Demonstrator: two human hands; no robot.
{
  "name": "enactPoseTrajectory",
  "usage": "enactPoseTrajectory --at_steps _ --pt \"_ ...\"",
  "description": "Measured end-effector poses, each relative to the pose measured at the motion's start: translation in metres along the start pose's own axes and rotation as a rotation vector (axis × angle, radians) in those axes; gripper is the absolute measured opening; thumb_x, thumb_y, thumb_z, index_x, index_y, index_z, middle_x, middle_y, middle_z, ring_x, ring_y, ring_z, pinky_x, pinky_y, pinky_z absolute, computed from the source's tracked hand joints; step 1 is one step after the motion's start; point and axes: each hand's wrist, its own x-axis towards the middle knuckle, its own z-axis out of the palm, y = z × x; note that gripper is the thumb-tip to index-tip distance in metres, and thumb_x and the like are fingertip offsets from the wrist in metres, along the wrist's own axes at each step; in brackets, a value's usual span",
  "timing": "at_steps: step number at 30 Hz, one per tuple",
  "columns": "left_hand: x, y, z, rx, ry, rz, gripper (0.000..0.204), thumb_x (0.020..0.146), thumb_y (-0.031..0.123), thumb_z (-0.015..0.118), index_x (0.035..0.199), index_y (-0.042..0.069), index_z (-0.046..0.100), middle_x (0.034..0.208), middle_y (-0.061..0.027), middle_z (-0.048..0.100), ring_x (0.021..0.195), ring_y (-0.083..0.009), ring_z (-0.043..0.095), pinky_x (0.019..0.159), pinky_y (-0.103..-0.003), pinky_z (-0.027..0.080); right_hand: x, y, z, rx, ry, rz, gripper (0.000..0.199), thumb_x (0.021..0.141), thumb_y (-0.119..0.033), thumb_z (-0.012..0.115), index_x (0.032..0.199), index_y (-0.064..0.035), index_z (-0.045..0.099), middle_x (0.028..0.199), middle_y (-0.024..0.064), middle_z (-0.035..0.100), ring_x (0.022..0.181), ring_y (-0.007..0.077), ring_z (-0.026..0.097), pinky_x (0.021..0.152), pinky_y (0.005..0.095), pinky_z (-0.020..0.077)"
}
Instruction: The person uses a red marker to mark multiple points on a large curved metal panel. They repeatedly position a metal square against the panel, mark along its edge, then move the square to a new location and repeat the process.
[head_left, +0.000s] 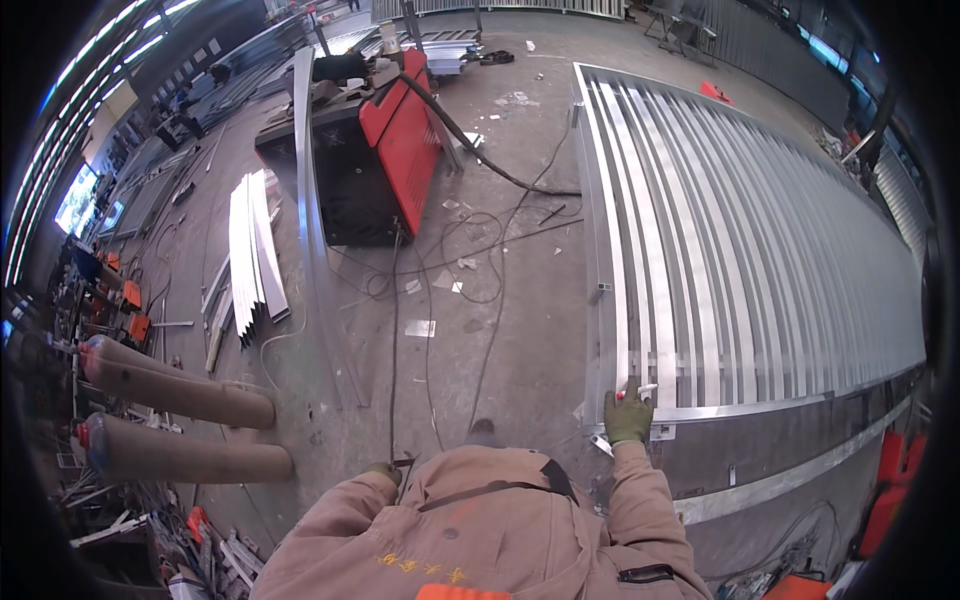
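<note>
My right hand [628,416], in a green work glove, is at the near left corner of a slatted metal panel [700,250]. Its fingers close round a slim white stick with a red part [640,391], like a marker. My left hand [383,471], also gloved, is low beside my jacket, partly hidden by the sleeve. A thin dark bent tool [403,462] projects from it, at the end of a black cable [395,340] running from a red and black machine [370,160]. The tool's exact kind does not show.
Two brown gas cylinders [190,450] lie at the left. Pale metal strips [255,250] are stacked on the floor, and a long metal bar [308,200] leans on the machine. Loose cables [485,290] and scraps lie between machine and panel. Red cases [890,490] stand at right.
</note>
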Motion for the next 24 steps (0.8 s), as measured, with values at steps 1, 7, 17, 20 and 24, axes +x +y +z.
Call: enactPoseTrajectory --at_steps 1,7,17,20,24 --pt "-0.003 -0.004 -0.004 -0.048 -0.017 -0.022 0.051 0.096 0.046 0.067 0.125 0.008 0.082 0.126 -0.0257 0.078 0.125 -0.0417 0.073 0.106 -0.051 0.056 0.001 -0.004 0.0 0.003 -0.036 0.013 0.068 0.1 -0.047 0.067 0.152 -0.0087 0.048 0.104 0.0209 0.081 0.098 0.042 0.078 0.109 0.0526 0.0494" --pt "0.05 0.014 -0.016 -0.065 0.1 0.106 0.052 0.098 0.045 0.061 0.128 0.007 0.08 0.128 -0.0263 0.077 0.127 -0.0472 0.07 0.11 -0.052 0.054 0.005 -0.001 0.005 -0.068 -0.035 -0.07 0.067 0.1 -0.048 0.066 0.152 -0.009 0.049 0.101 0.0179 0.081 0.096 0.0416 0.078 0.12 0.0507 0.043" --pt "-0.018 0.109 -0.128 -0.167 0.633 0.526 0.038 0.102 0.045 0.063 0.106 0.009 0.076 0.114 -0.0203 0.076 0.103 -0.0468 0.074 0.096 -0.056 0.057 0.003 -0.001 -0.001 -0.055 -0.069 -0.03 0.08 0.1 -0.049 0.065 0.164 -0.0077 0.04 0.096 0.0234 0.08 0.092 0.0437 0.079 0.096 0.0543 0.0573" --pt "-0.029 0.119 -0.158 -0.195 0.792 0.661 0.034 0.102 0.041 0.064 0.105 0.009 0.075 0.113 -0.0193 0.076 0.102 -0.0465 0.073 0.094 -0.057 0.057 -0.003 -0.022 -0.029 0.095 0.04 0.015 0.065 0.101 -0.036 0.067 0.158 -0.0079 0.051 0.095 0.0255 0.079 0.092 0.0436 0.078 0.087 0.0541 0.059" --pt "-0.031 0.147 -0.18 -0.169 0.924 0.841 0.037 0.1 0.035 0.067 0.12 0.005 0.075 0.123 -0.02 0.077 0.109 -0.0459 0.073 0.099 -0.055 0.057 -0.006 -0.078 -0.08 0.552 0.282 -0.084 0.052 0.108 -0.026 0.065 0.156 -0.007 0.058 0.132 0.02 0.076 0.111 0.0396 0.077 0.098 0.048 0.0592"
